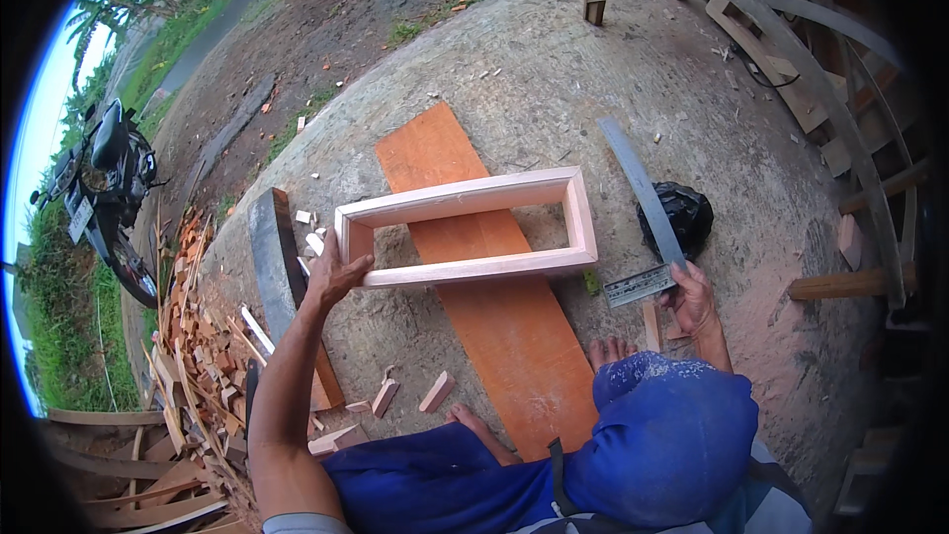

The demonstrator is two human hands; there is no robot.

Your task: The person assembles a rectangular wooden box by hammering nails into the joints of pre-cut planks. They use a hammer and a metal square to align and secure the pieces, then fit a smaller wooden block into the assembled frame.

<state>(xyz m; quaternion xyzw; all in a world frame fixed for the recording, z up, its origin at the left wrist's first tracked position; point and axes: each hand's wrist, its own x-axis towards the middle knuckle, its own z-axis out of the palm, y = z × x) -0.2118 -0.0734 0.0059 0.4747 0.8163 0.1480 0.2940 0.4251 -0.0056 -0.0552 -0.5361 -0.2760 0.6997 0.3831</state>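
Observation:
A pale rectangular wooden frame (465, 200) lies across a long orange board (504, 326) on the concrete ground. My left hand (334, 274) grips the frame's near left corner. My right hand (692, 299) holds the corner of a grey metal carpenter's square (641, 200); its long blade points away from me and its short ruled arm points left toward the frame. My knees in blue trousers and my bare feet sit at the board's near end.
A black plastic bag (682, 216) lies beside the square. A dark plank (272, 252) and a heap of wood scraps (198, 356) are at the left, small offcut blocks (435, 391) near my knee. A motorbike (104, 188) stands far left; wooden racks stand at right.

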